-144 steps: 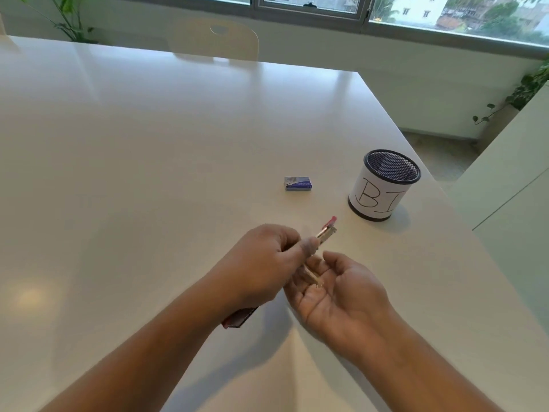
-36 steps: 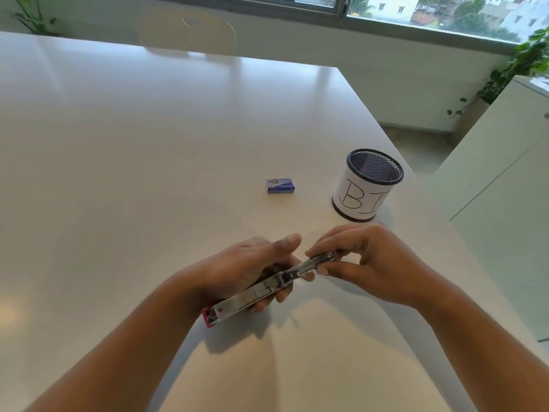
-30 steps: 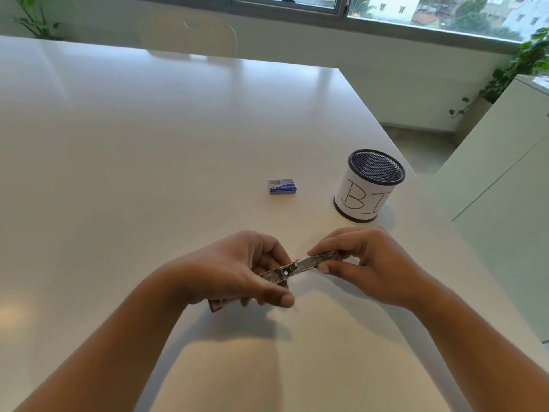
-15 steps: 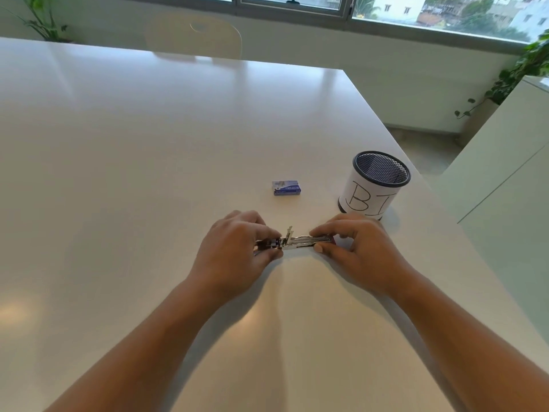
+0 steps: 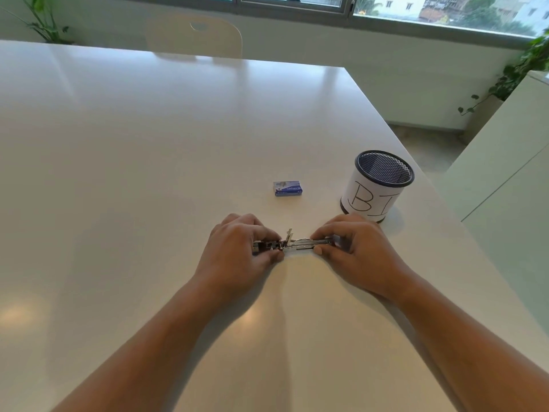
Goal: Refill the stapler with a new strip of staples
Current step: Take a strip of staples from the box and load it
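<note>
A white tabletop (image 5: 148, 144) carries all task items. A small blue-and-white staple box (image 5: 287, 188) lies flat beyond the hands, well apart from them, and appears closed. To its right, a black mesh cup (image 5: 375, 185) stands upright near the right edge of the tabletop; a white paper wrap with the handwritten letters "BI" covers its side. The base of the cup is just beside the knuckles of the right hand (image 5: 359, 251); whether they touch cannot be told. At the far edge, the back of a pale chair (image 5: 194, 35) is seen below a window (image 5: 292, 0). A plant (image 5: 44, 22) stands at far left, and a white cabinet (image 5: 505, 173) stands to the right of the tabletop.

The stapler (image 5: 297, 244) lies low over the tabletop between the two hands, lengthwise from left to right, with its bright metal channel exposed. A small metal tab (image 5: 289, 233) stands up near its middle. Contact with the tabletop cannot be confirmed.

The left end is covered by the left hand (image 5: 237, 254), palm down, fingers (image 5: 261, 231) curled over the far side and thumb on the near side. The right end is pinched by the right hand between curled fingers (image 5: 326, 230) and thumb. Both forearms reach forward from the near edge.
</note>
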Tool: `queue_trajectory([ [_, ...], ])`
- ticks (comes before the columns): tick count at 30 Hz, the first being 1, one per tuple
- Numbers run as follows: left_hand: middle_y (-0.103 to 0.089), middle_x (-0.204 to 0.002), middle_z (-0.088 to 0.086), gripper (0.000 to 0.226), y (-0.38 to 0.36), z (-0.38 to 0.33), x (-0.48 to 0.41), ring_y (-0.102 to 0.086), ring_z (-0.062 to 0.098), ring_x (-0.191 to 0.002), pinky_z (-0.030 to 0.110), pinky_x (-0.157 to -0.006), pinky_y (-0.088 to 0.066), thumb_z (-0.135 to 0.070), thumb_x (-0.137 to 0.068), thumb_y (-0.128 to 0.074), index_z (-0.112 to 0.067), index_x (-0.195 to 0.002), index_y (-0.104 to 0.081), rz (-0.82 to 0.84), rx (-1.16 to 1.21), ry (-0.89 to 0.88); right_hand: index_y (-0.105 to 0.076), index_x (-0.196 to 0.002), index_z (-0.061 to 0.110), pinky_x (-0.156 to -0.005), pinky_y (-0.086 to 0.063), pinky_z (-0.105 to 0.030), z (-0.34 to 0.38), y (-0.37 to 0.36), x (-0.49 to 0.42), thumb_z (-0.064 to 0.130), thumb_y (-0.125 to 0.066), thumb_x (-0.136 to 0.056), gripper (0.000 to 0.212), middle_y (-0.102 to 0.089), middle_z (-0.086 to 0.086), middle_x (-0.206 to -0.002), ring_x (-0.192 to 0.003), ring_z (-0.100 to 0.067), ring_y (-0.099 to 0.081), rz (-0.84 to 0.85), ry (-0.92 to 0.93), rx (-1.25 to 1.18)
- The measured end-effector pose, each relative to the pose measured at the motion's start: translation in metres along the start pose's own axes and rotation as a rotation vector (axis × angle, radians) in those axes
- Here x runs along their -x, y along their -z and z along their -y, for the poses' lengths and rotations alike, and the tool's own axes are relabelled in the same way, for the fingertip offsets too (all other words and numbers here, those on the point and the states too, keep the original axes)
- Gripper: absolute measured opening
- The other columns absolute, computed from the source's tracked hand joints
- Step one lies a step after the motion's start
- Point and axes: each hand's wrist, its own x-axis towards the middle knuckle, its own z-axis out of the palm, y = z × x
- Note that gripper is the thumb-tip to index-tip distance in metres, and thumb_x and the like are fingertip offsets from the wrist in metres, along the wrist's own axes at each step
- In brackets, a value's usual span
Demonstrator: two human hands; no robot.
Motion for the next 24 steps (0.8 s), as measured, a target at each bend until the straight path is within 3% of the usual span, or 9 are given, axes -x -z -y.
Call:
queue_trajectory([
  [6,-0.060,-0.082,-0.017,0.020,0.001,0.001,0.001,-0.048,0.008,-0.093,0.029,-0.083,-0.036,-0.034,-0.077,-0.079,-0.032,-0.096,-0.077,0.004,0.022,0.016,-0.079,-0.090,0.029,-0.071,-0.047,-0.024,0.005,0.002,-0.002,0.019,-0.079,-0.078,0.016,-0.071,0.012,-0.085,-0.083,-0.006,-0.060,0.032,-0.030,0.008],
  [14,-0.058,-0.084,-0.020,0.029,0.004,0.003,-0.002,-0.049,0.007,-0.094,0.029,-0.086,-0.039,-0.036,-0.071,-0.081,-0.031,-0.099,-0.074,0.038,0.025,0.039,-0.074,-0.109,0.028,-0.077,-0.048,-0.007,0.026,0.008,-0.040,0.019,-0.068,-0.084,0.027,-0.071,0.016,-0.104,-0.096,0.002,-0.064,0.016,-0.078,-0.041],
  [16,-0.059,-0.088,-0.019,0.034,0.007,0.003,-0.003,-0.050,0.008,-0.097,0.028,-0.085,-0.041,-0.037,-0.068,-0.083,-0.032,-0.101,-0.074,0.054,0.039,0.054,-0.072,-0.116,0.022,-0.082,-0.051,-0.013,0.028,0.003,-0.059,0.017,-0.068,-0.084,0.033,-0.071,0.008,-0.109,-0.098,-0.003,-0.064,0.020,-0.063,0.044],
  [19,-0.061,-0.096,-0.018,0.044,0.011,0.004,-0.003,-0.052,0.006,-0.099,0.025,-0.083,-0.041,-0.041,-0.065,-0.086,-0.031,-0.105,-0.073,0.082,0.063,0.064,-0.064,-0.128,0.017,-0.098,-0.051,-0.036,0.026,-0.006,-0.084,0.015,-0.064,-0.085,0.043,-0.067,-0.002,-0.125,-0.113,-0.018,-0.061,0.102,-0.068,0.178],
  [24,-0.061,-0.102,-0.022,0.054,0.019,0.004,-0.004,-0.053,0.003,-0.104,0.015,-0.082,-0.038,-0.048,-0.059,-0.088,-0.031,-0.108,-0.072,0.091,0.096,0.071,-0.056,-0.138,0.014,-0.104,-0.040,-0.035,0.019,-0.019,-0.110,0.014,-0.059,-0.086,0.052,-0.059,-0.005,-0.139,-0.127,-0.027,-0.052,0.214,-0.110,0.321],
])
